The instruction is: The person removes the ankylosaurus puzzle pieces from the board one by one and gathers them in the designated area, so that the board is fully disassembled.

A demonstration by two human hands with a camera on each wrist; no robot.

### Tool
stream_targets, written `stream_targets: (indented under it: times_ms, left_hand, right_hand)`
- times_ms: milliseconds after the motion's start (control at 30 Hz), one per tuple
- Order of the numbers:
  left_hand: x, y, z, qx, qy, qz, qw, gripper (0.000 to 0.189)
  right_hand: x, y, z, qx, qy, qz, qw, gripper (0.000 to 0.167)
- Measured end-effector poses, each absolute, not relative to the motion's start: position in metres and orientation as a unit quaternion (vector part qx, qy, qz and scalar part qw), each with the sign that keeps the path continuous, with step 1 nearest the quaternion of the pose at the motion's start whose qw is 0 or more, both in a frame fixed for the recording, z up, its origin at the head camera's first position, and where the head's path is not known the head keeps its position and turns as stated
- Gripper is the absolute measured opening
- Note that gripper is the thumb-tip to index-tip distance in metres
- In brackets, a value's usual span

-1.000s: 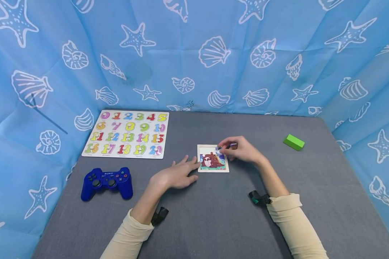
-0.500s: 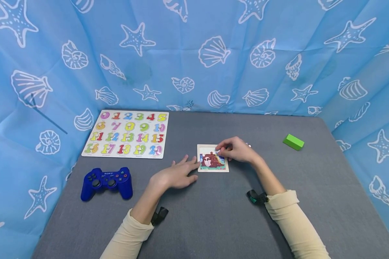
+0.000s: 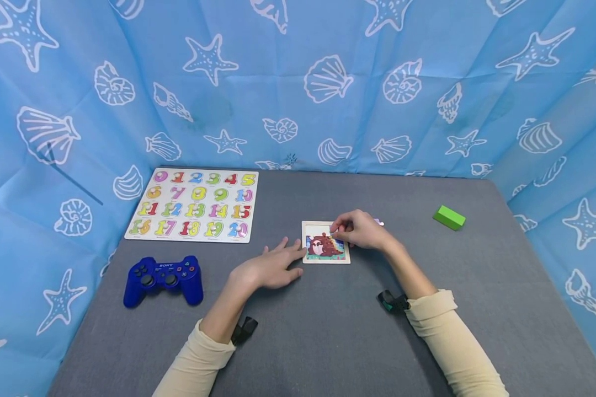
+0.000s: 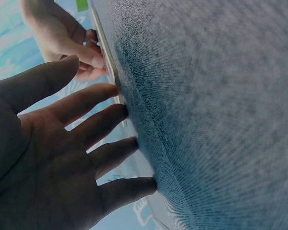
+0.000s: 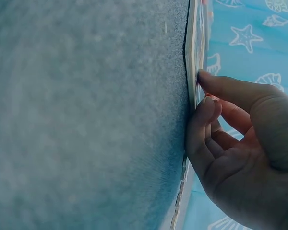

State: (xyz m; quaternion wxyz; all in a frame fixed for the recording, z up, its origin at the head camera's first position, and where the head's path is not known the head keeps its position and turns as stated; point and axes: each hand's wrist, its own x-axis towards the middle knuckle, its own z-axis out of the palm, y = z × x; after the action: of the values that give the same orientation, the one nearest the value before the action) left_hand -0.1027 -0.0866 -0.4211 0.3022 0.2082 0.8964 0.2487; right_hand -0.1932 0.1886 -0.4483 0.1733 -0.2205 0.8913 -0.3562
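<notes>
A small square jigsaw puzzle [image 3: 328,261] in a pale wooden frame lies mid-table, its picture a brown-maned figure. White backing shows along its top left. My left hand [image 3: 274,267] is spread with straight fingers, fingertips at the frame's left edge; the left wrist view shows this palm [image 4: 53,158] and its fingertips down at the table. My right hand [image 3: 361,229] reaches over the puzzle's upper right, thumb and curled fingers pinching a puzzle piece mostly hidden by them. In the right wrist view the thumb [image 5: 230,91] meets the puzzle's face, and a small red-orange bit shows below it.
A number puzzle board [image 3: 191,241] lies at the back left, with a blue game controller [image 3: 164,280] in front of it. A green block [image 3: 449,218] sits at the right. Behind the right hand a purple-and-white piece [image 3: 379,221] peeks out. A blue shell-patterned curtain [image 3: 298,110] encloses the table.
My right hand has moved slightly left onto the puzzle's upper right, bringing the dark piece it held down there. The purple-and-white bit behind it has come into view. My left hand stays put.
</notes>
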Motion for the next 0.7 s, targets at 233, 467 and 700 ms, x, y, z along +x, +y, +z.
stream_targets:
  times_ms: [233,467,700]
  left_hand:
    - [-0.1027,-0.0862,-0.4211,0.208,0.897,0.247,0.303,0.059]
    - [-0.1038,-0.0886,-0.4248,0.211,0.895,0.252,0.301,0.059]
    - [-0.1030,-0.0861,-0.4231,0.204,0.897,0.246,0.304,0.059]
  right_hand:
    - [-0.1935,0.1891,-0.4482,-0.224,0.890,-0.354,0.180,0.013]
    - [-0.1931,0.1881,-0.4496,-0.237,0.898,-0.338,0.151,0.010]
    - [-0.1915,0.1887,-0.4522,-0.251,0.906,-0.323,0.112,0.005]
